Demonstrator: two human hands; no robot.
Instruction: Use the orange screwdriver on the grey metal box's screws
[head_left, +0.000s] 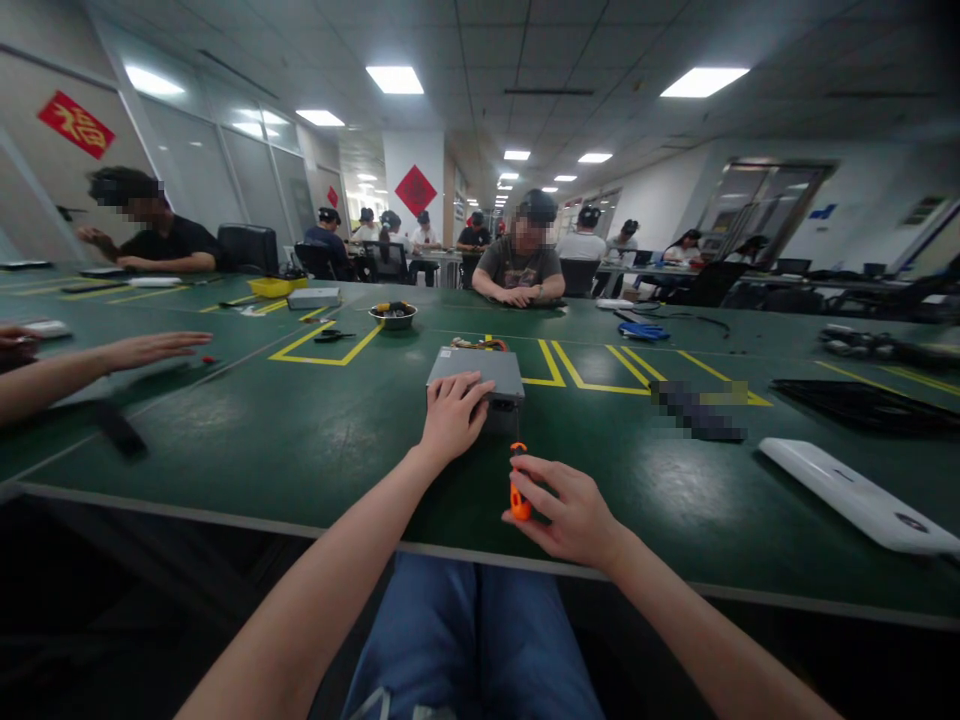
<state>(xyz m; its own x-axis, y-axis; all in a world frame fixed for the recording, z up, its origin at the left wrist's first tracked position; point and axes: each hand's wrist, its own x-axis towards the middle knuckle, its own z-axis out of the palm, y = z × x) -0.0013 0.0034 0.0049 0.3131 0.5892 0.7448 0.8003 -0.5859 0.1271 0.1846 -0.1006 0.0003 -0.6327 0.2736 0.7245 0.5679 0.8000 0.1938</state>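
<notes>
Seated at green table [300, 440]; blue-trousered knees [472, 640] showed below its near edge.

Left hand [454, 412]: palm down on the near left corner of a grey metal box [484, 370], fingers loosely spread across the lid, thumb at the near face. It rested on the box without closing around it.

The grey metal box sat flat on the table, straight ahead of the person and just beyond the hands. A bundle of coloured wires [480, 344] showed at its far edge.

Right hand [570, 515]: fingers and thumb pinched round an orange-handled screwdriver [518, 492], held roughly upright. The tool was near the table's front edge, just in front of the box and apart from it. The tip could not be made out.

Surroundings: yellow tape lines [577, 372] ran across the table beyond the box. A metal bowl [393, 316] stood farther back, with a black hand tool [334, 336] to its left. A long white casing [855, 495] lay well to the right.

A co-worker's hand [146, 349] was stretched flat over the table at far left. Another person [521, 265] sat opposite with forearms on the table.
</notes>
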